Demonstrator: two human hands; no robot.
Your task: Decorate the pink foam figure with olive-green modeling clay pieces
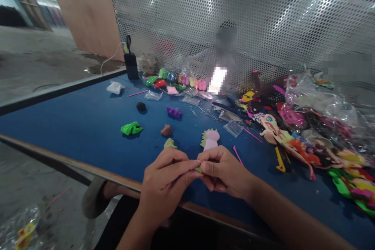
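Note:
My left hand (165, 181) and my right hand (222, 172) meet over the near edge of the blue table (73, 125). Both pinch a small piece of pale green clay (198, 169) between their fingertips; most of it is hidden by the fingers. Just beyond my hands lies a flat pink and pale green clay figure (210, 140). A pale green lump (170, 144) sits to its left, close to my left hand.
Loose clay lumps lie further out: bright green (131, 128), brown (166, 130), purple (174, 112), black (141, 106). Coloured clay packs (175, 79) line the perforated metal screen (234, 19). Foam figures in plastic bags (307, 140) crowd the right side. Pink sticks (238, 155) lie nearby.

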